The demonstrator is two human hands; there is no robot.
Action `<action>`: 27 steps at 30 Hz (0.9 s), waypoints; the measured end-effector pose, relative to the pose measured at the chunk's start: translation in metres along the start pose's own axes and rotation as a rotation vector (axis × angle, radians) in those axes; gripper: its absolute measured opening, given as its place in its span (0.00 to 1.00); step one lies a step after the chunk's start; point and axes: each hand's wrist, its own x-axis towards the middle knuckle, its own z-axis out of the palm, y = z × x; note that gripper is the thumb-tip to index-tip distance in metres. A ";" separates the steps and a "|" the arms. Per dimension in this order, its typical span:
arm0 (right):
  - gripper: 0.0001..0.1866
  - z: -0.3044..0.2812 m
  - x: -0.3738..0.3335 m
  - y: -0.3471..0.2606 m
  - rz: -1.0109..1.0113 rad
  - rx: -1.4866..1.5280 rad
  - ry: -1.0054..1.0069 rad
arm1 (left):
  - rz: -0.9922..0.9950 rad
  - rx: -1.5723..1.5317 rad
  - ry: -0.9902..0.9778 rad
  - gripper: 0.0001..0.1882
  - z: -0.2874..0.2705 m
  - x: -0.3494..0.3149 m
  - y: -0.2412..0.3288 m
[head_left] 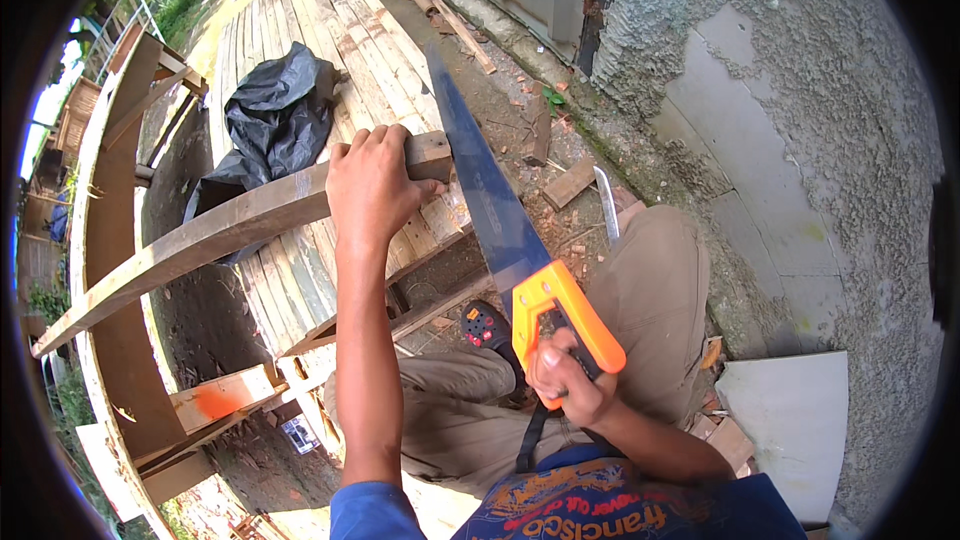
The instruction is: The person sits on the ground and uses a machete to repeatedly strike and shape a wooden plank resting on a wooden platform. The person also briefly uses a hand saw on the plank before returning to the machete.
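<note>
My left hand (372,185) is wrapped over a long wooden beam (215,212) near its right end, fingers on the far side and thumb toward the cut end. The beam runs from the far left across a slatted wooden platform (385,60). In my right hand (568,378) is a handsaw with an orange and black handle (567,312). Its dark blue blade (480,175) points up and away, alongside the beam's end; whether the teeth touch the wood I cannot tell.
A crumpled black plastic sheet (280,105) lies on the platform. At left stands a wooden frame (112,240). On the ground at right are a wood offcut (570,183), a second curved blade (607,202) and brick rubble. A rough grey wall (830,140) and a white panel (785,420) border the right.
</note>
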 end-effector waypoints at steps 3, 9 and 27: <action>0.05 0.010 0.008 -0.016 0.021 -0.037 0.041 | 0.017 -0.019 0.083 0.35 0.001 -0.007 0.004; 0.17 0.043 0.166 -0.034 -0.010 0.035 0.182 | 0.042 -0.041 0.051 0.34 0.001 -0.002 0.004; 0.14 0.027 0.098 -0.020 0.029 0.079 0.110 | 0.008 -0.005 0.001 0.37 -0.003 0.016 -0.007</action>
